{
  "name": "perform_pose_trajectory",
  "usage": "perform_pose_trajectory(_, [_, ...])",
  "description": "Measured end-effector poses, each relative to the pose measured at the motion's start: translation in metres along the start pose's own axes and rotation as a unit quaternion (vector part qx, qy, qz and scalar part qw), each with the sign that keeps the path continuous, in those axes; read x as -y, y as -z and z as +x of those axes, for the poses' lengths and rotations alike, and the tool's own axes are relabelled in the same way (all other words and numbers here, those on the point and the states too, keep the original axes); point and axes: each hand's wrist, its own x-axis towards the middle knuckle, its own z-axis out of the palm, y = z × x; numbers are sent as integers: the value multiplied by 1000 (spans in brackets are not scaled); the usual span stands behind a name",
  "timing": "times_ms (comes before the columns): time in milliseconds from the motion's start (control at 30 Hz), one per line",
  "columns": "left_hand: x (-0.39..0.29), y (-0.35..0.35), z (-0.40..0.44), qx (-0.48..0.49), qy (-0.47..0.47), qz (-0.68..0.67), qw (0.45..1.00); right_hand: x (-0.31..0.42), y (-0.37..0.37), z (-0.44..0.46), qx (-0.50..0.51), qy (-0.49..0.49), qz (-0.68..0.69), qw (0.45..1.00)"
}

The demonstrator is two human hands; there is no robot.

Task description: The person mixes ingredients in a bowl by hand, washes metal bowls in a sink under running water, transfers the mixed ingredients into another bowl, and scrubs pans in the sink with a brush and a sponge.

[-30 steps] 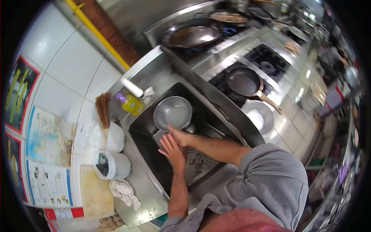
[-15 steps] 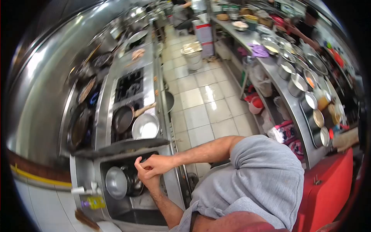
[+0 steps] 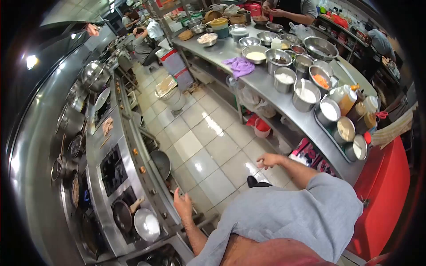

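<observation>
Both of my hands are raised in front of my body, over the tiled floor (image 3: 197,164). My left hand (image 3: 183,204) is beside the edge of the cooking line, thumb and fingers apart, holding nothing. Nearest to it are a dark wok (image 3: 160,164) hanging low at the counter's side and a silver bowl (image 3: 147,224) on the stove. Out to the right, my right hand (image 3: 269,161) hangs in the air with loosely bent fingers and nothing in it. The sink (image 3: 155,256) with dark pans shows only partly at the bottom edge.
A frying pan (image 3: 122,215) sits on the burners at left. Along the right runs a steel counter (image 3: 266,91) with several metal bowls, sauce bottles (image 3: 345,99) and a purple cloth (image 3: 239,66). A white bucket (image 3: 171,93) stands in the aisle. Other people work beyond.
My hands were together over the sink; now they are apart and away from it. My view has turned right, toward the aisle and the steel counter.
</observation>
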Motion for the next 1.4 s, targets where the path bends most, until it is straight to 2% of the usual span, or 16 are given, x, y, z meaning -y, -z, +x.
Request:
perform_pose_trajectory(200, [-4,-47,93,-47,-89,113,988,-16,87,-30,-39,-27,116,992])
perform_pose_trajectory(267, [10,-61,137,24,-11,-86,996,-14,112,-28,-24,-1,187,982])
perform_pose_trajectory(300, [34,-72,155,43,49,-224,973,-23,120,-23,-29,1,372,928])
perform_pose_trajectory(333, [-13,-71,150,43,110,-290,950,-32,127,-13,-16,-9,532,846])
perform_pose_trajectory(367, [75,-99,178,31,-189,82,978,-67,126,16,-113,-55,259,958])
perform_pose_trajectory(400, [-11,-74,164,185,88,292,934,-98,121,50,-206,-45,-48,976])
perform_pose_trajectory(433, [55,-102,181,167,31,373,912,-80,125,40,-189,-28,-228,955])
perform_pose_trajectory(467, [53,-108,196,215,30,291,932,-164,124,95,-203,94,-229,947])
perform_pose_trajectory(500, [58,-116,207,153,27,114,981,-149,125,111,-188,100,99,972])
perform_pose_trajectory(533, [46,-110,219,138,7,-15,990,-67,136,83,-148,-73,280,945])
perform_pose_trajectory(567, [24,-100,224,138,40,-26,989,-50,139,90,-122,-56,331,934])
perform_pose_trajectory(700, [48,-110,281,132,76,17,988,-61,165,183,-60,70,39,995])
perform_pose_trajectory(933, [68,-82,380,66,103,-31,992,55,252,254,-82,-65,30,994])
perform_pose_trajectory(1100, [82,-37,412,-5,123,28,992,118,296,369,-108,31,88,990])
perform_pose_trajectory(1233, [87,-22,395,-110,155,-1,982,207,286,444,-24,37,-73,996])
perform_pose_trajectory(1400, [69,-34,318,-155,328,-66,929,327,259,549,204,83,-244,945])
